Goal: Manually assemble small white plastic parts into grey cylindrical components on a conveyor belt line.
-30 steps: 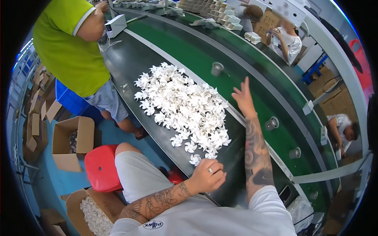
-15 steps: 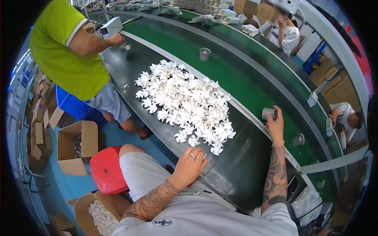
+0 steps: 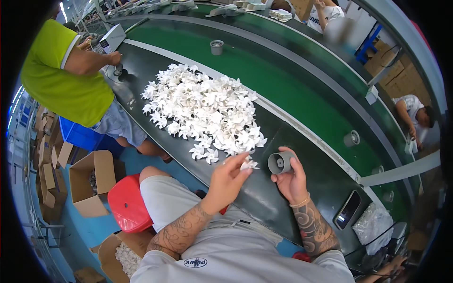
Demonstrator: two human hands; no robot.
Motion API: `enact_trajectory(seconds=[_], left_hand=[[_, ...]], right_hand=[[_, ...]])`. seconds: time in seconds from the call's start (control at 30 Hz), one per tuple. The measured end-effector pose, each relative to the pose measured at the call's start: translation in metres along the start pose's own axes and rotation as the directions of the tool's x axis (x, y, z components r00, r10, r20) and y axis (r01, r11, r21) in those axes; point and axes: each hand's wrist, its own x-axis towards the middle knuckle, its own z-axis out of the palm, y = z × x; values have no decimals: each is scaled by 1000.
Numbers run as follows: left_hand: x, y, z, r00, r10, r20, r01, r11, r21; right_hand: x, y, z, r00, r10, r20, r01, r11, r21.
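Our left hand (image 3: pixel 224 185) pinches a small white, pointed-bladed rotor (image 3: pixel 248 165) just beside the smooth grey cylindrical cup (image 3: pixel 281 162), round-mouthed with a core inside, that our right hand (image 3: pixel 292 184) grips. Beneath, the glossy dark tabletop (image 3: pixel 309 162) lies bare between the jagged white heap (image 3: pixel 203 108) and its pale edge strip (image 3: pixel 309 138).

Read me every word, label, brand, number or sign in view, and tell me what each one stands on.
I won't copy lettering, but here's where it stands:
Oval badge on the wearer's pale shirt: dark lettering.
White shirt across the green belt: dark lettering.
Pale box, upper left: any print too small to read.
Phone screen: too blurred to read.
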Motion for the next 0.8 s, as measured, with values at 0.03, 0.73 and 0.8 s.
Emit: enact_trajectory(seconds=[0.03,0.73,0.8], left_hand=[[10,0,7,995,-94,34,100,928,-359],[41,-6,43,993,-89,79,107,959,-263],[41,-11,42,983,170,71,-160,979,-124]], right_hand=[[0,-2,-3,1000,-5,-6,5,1000,-1],[12,-13,-24,998,0,-63,15,974,228],[11,-14,-22,998,-1,-60,14,973,229]])
